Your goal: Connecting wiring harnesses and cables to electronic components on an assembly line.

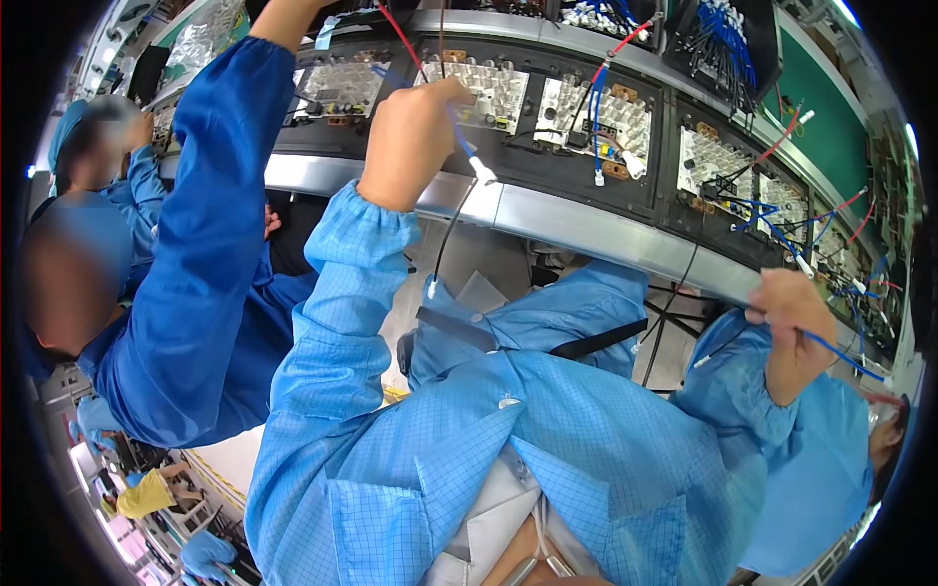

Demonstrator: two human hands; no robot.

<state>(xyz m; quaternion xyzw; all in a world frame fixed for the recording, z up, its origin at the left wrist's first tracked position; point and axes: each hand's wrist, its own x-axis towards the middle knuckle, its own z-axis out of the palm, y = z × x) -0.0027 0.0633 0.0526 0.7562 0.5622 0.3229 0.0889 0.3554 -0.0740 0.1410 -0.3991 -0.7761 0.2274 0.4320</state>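
Note:
My left hand (405, 137) is closed in a fist over the work line. Wires pass through it: a blue wire (459, 132) ends in a white connector (484, 173), and a dark wire (447, 239) hangs past the metal rail. Just behind the fist lies a circuit board (503, 86) with clear lens-like caps. Farther right, my right hand (796, 327) pinches wires beyond the rail's near side. From it a blue wire (845, 358) runs right, and a thin black wire (725, 344) trails down to the left.
Several similar boards sit in black trays (635, 200) behind a silver rail (547, 220). One board (596, 112) carries red, blue and black leads. A black bin of blue wires (723, 49) stands at the back. A co-worker's dark blue sleeve (220, 225) reaches across on my left.

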